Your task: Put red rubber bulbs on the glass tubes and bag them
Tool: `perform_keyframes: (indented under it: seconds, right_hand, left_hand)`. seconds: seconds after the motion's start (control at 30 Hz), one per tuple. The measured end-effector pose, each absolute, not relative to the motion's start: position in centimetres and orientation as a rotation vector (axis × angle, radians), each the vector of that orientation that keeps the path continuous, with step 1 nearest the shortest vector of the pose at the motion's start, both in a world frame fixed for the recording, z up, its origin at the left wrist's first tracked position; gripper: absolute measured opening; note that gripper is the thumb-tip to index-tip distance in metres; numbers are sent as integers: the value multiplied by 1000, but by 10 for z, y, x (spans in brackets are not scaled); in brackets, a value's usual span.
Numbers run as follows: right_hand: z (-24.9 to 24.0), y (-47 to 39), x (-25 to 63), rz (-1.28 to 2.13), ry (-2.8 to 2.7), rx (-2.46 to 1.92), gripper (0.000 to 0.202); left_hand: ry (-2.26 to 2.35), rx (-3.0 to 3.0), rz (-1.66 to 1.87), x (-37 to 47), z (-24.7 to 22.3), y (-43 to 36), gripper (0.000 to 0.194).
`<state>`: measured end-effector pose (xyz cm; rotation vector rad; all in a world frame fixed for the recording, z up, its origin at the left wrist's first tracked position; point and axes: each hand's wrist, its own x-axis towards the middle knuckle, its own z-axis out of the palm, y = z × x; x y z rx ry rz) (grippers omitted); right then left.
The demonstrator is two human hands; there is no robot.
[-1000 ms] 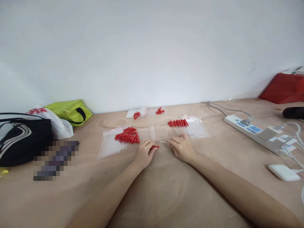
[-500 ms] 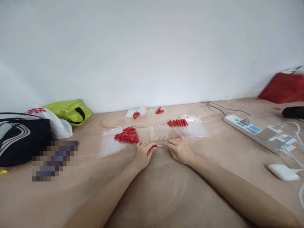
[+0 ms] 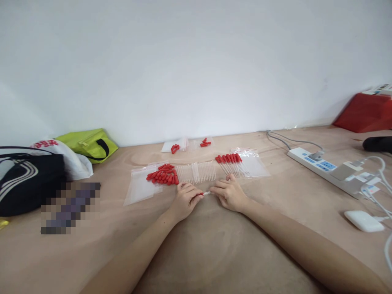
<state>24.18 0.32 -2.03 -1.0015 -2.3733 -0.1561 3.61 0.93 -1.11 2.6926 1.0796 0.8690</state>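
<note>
My left hand (image 3: pixel 184 200) is closed on a red rubber bulb (image 3: pixel 201 194), most of it covered by the fingers. A thin clear dropper tube (image 3: pixel 206 192) runs from that bulb to my right hand (image 3: pixel 230 193), whose fingertips pinch its other end. Whether the tube sits inside the bulb I cannot tell. A heap of loose red bulbs (image 3: pixel 162 174) lies just past my left hand. Beyond both hands is a row of bare clear tubes (image 3: pixel 197 172). Droppers with red bulbs fitted (image 3: pixel 229 158) lie side by side past my right hand.
Clear zip bags lie under the bulb heap (image 3: pixel 134 190) and by the fitted droppers (image 3: pixel 257 165). Two small groups of red pieces (image 3: pixel 174 148) (image 3: pixel 205 142) sit near the wall. A power strip (image 3: pixel 318 167) with cables stands right; bags (image 3: pixel 92 145) stand left.
The bulb and tube between my hands have dipped slightly toward me, and the tube now slants. My left fingertips have shifted a little nearer to the right hand.
</note>
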Motion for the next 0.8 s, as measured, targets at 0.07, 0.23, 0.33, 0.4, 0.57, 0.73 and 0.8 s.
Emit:
perform_keyframes:
  seconds: [0.07,0.23,0.33,0.4,0.57,0.73,0.8]
  right_hand:
    - [-21,2,241,-144,-2376,-996,20]
    - [-21,-1,239,-127,-2368,-977,22]
    - [-21,-2,236,-120,-2360,-976,23]
    - [-22,-3,234,-117,-2358,-982,23]
    - [-25,-3,229,-74,-2361,-992,22]
    - [-25,-2,225,-46,-2378,-985,22]
    - [-25,-1,225,-29,-2397,-975,22]
  left_hand:
    - [1074,2711,884,36,-10,9,19]
    - [1055,2751,891,35,-12,8,17]
    - [1044,2755,892,36,-12,7,15]
    - [1040,2757,879,36,-12,7,15]
    - [1043,2754,833,37,-9,6,15]
    - [1010,2746,805,36,-11,7,14]
    - [1002,2744,776,36,-12,8,15]
